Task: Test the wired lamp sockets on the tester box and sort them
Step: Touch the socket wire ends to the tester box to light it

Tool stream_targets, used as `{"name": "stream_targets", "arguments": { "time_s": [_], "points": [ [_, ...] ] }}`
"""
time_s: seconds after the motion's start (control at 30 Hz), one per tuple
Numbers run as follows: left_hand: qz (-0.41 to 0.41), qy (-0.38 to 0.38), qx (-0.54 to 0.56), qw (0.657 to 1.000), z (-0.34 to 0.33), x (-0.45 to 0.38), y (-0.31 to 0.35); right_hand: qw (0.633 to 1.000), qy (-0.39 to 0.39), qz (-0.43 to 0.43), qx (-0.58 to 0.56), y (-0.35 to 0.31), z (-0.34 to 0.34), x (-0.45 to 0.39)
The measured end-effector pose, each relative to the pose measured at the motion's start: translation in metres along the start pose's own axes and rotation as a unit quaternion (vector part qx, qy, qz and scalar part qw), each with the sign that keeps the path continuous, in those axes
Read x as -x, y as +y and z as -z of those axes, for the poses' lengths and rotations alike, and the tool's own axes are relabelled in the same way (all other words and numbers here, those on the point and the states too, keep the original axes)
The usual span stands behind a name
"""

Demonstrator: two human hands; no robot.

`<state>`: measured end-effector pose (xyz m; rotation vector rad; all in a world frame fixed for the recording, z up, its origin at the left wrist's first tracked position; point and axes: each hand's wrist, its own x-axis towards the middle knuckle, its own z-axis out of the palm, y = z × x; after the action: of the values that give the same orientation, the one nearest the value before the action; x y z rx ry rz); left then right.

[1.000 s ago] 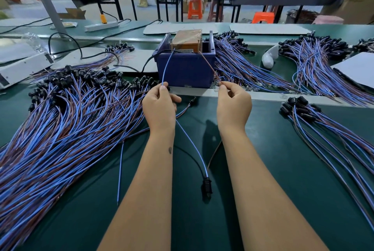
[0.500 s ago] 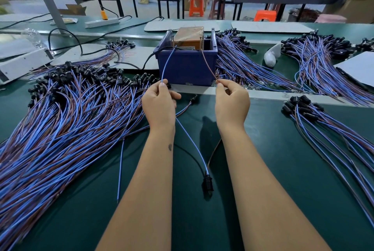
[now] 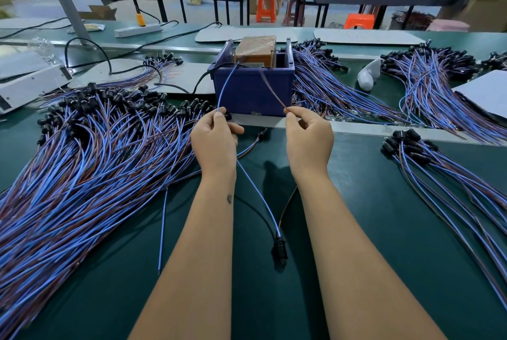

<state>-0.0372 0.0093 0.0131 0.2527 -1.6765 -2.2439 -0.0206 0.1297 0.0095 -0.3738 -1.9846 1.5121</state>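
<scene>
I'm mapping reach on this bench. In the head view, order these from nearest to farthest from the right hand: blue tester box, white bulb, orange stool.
From the right hand:
1. Blue tester box, just ahead, slightly left.
2. White bulb, ahead to the right.
3. Orange stool, on the floor beyond the bench.

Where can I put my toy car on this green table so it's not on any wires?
Bare green mat lies between the right hand and the small bundle. The big wire pile crowds the left side.
</scene>
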Motion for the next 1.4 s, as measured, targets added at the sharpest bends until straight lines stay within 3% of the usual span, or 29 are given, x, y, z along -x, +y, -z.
{"name": "stream_targets", "arguments": {
  "time_s": [0.57, 1.4],
  "points": [
    [0.003, -0.002, 0.004, 1.000, 0.000, 0.000, 0.000, 0.997, 0.062, -0.036, -0.021, 0.004, 0.004, -0.005],
    [0.000, 0.003, -0.008, 1.000, 0.001, 0.000, 0.000, 0.998, 0.043, -0.045, 0.019, 0.007, 0.000, -0.009]
  ]
}}
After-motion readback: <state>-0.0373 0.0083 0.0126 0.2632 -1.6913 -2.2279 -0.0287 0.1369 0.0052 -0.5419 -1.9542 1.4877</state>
